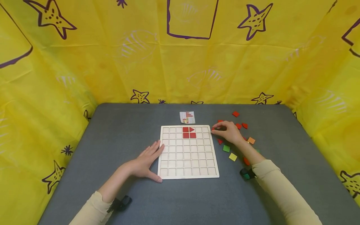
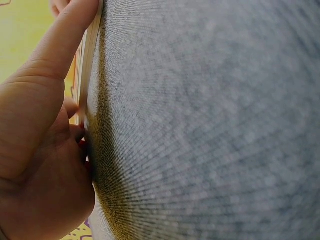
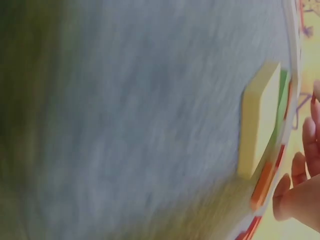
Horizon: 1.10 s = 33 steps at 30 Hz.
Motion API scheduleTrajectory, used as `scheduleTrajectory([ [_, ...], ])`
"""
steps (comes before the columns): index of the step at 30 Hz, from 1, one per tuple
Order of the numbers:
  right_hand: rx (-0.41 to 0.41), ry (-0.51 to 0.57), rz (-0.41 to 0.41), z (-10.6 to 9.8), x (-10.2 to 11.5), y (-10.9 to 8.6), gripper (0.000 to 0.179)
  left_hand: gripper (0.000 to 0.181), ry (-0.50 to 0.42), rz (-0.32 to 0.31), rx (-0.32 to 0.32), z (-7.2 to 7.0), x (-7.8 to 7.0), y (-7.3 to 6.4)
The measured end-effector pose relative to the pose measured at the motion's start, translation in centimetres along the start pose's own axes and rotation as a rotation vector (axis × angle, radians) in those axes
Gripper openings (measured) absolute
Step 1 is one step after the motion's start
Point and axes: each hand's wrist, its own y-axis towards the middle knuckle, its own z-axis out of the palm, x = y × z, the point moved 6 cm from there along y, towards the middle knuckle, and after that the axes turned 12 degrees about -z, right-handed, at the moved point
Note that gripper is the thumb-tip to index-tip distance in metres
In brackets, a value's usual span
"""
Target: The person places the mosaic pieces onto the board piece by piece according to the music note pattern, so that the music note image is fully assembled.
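Note:
A pale wooden grid board [image 1: 187, 153] lies on the table, with three red squares [image 1: 186, 135] and a red triangle [image 1: 192, 129] in cells of its top two rows. My left hand [image 1: 144, 161] has its fingers spread along the board's left side, fingertips on the edge and thumb by the near left corner. Just off the board's upper right edge, my right hand [image 1: 229, 132] pinches a small red tile [image 1: 212, 128] between thumb and fingers; its shape is mostly hidden. Only a red sliver of it shows in the right wrist view.
Loose tiles lie scattered right of the board: several red ones, a green square [image 1: 226, 148], a yellow square [image 1: 232, 157] and an orange square [image 1: 251, 140]. A small printed pattern card [image 1: 187, 117] lies beyond the board. Yellow patterned cloth [image 1: 180, 68] hangs round the grey table [image 1: 121, 125].

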Motion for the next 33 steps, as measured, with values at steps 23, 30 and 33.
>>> scheduleTrajectory([
  [23, 0.149, -0.043, -0.147, 4.8, 3.9, 1.7, 0.021, 0.127, -0.005, 0.023, -0.007, 0.2, 0.1, -0.1],
  [30, 0.135, -0.058, -0.177, 4.4, 4.3, 1.6, 0.013, 0.126, -0.009, 0.021, -0.007, 0.0, 0.0, -0.1],
  [33, 0.141, -0.055, -0.192, 4.5, 4.3, 1.5, 0.010, 0.126, -0.008, 0.018, -0.006, 0.0, 0.0, -0.1],
])
